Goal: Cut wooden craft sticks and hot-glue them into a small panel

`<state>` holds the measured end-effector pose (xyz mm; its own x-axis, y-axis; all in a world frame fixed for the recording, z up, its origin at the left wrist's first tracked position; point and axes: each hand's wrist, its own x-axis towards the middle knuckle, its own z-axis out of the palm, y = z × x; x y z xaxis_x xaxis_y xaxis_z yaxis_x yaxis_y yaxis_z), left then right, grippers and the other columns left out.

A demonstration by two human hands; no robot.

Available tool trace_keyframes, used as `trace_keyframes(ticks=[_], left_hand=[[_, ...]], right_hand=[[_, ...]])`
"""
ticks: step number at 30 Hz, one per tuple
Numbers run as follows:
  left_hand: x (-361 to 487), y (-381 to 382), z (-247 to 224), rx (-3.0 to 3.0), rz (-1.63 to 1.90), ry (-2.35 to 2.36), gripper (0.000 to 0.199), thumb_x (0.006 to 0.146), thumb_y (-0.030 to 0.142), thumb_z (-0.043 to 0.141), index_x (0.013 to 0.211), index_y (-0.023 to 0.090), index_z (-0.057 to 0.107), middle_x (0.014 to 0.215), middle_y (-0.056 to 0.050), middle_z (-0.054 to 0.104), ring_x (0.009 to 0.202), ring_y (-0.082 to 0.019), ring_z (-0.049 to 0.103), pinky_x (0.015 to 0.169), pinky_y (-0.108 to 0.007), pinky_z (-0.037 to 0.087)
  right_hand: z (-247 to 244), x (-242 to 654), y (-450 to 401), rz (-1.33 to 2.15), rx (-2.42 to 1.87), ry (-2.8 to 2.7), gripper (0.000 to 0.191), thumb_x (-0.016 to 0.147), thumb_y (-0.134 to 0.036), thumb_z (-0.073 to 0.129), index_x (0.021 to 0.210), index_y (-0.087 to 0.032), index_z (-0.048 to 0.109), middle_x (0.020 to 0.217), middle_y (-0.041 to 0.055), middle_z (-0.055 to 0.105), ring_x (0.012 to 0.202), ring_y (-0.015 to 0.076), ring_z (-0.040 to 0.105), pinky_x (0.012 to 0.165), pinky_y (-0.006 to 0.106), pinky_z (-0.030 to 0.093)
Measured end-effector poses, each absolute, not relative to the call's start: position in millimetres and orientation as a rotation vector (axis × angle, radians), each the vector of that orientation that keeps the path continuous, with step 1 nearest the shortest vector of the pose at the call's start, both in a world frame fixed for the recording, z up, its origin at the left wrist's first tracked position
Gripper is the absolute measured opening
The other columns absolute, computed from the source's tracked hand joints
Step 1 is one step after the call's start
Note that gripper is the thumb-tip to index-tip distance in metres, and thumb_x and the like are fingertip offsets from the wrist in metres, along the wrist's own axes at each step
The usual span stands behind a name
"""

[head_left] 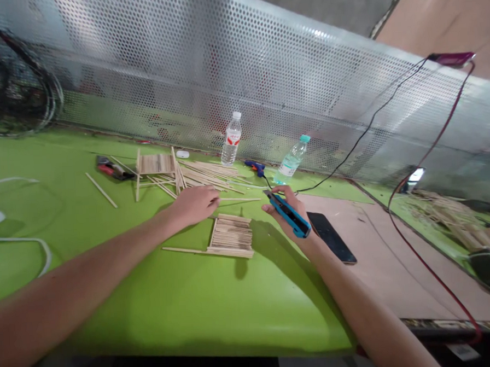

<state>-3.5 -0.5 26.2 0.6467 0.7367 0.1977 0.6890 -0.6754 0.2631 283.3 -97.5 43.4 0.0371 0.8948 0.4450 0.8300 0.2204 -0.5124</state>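
My left hand (197, 203) is closed, fingers bent down, on one end of a thin wooden stick (241, 199) that points to the right, low over the green table. My right hand (291, 205) grips a blue utility knife (290, 213), its blade end towards the stick's far end but apart from it. Below and between my hands lies a small panel of wooden sticks (231, 236) set side by side, with one long stick jutting out to the left. Behind my left hand is a loose pile of sticks (211, 174).
A small stick chair-like frame (157, 165) stands at the back left beside red-handled pliers (111, 167). Two bottles, one clear (231, 140) and one greenish (292, 162), flank a blue glue gun (255, 167). A black phone (331, 238) lies right; a cable (393, 197) hangs there.
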Motion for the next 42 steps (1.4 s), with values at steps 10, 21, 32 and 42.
trace_keyframes(ticks=[10, 21, 32, 42], left_hand=[[-7.2, 4.0, 22.1, 2.718, 0.423, 1.200, 0.029, 0.101, 0.031, 0.047, 0.097, 0.020, 0.074, 0.106, -0.005, 0.073, 0.095, -0.018, 0.068, 0.082, -0.032, 0.056], [-8.3, 9.7, 17.7, 2.665, 0.464, 1.180, 0.025, 0.098, 0.031, 0.053, 0.106, 0.022, 0.076, 0.112, -0.006, 0.074, 0.099, -0.019, 0.070, 0.083, -0.032, 0.058], [28.6, 24.5, 53.1, 2.683, 0.130, 1.061, 0.022, 0.089, 0.039, 0.068, 0.097, 0.022, 0.079, 0.101, -0.006, 0.079, 0.089, -0.021, 0.072, 0.075, -0.030, 0.052], [45.0, 18.4, 45.7, 2.737, 0.084, 1.051, 0.024, 0.097, 0.029, 0.052, 0.098, 0.018, 0.073, 0.104, -0.010, 0.077, 0.091, -0.022, 0.070, 0.076, -0.032, 0.049]], right_hand=[[34.0, 281.8, -90.1, 0.862, -1.228, -1.455, 0.034, 0.086, -0.042, 0.065, 0.113, -0.028, 0.052, 0.095, 0.0034, 0.074, 0.084, 0.0200, 0.071, 0.076, 0.034, 0.056], [41.3, 282.7, -87.1, 1.010, -1.083, -1.085, 0.053, 0.082, -0.054, 0.065, 0.131, -0.037, 0.051, 0.143, 0.0056, 0.062, 0.097, 0.0227, 0.075, 0.069, 0.032, 0.059], [54.0, 280.1, -100.5, 1.016, -1.121, -1.016, 0.076, 0.067, -0.022, 0.053, 0.142, -0.029, 0.054, 0.125, 0.0050, 0.067, 0.080, 0.0198, 0.073, 0.078, 0.041, 0.060], [33.4, 283.9, -94.1, 0.232, -1.608, -1.670, 0.054, 0.098, -0.031, 0.044, 0.150, -0.021, 0.036, 0.092, 0.0079, 0.071, 0.068, 0.0215, 0.063, 0.069, 0.037, 0.050]])
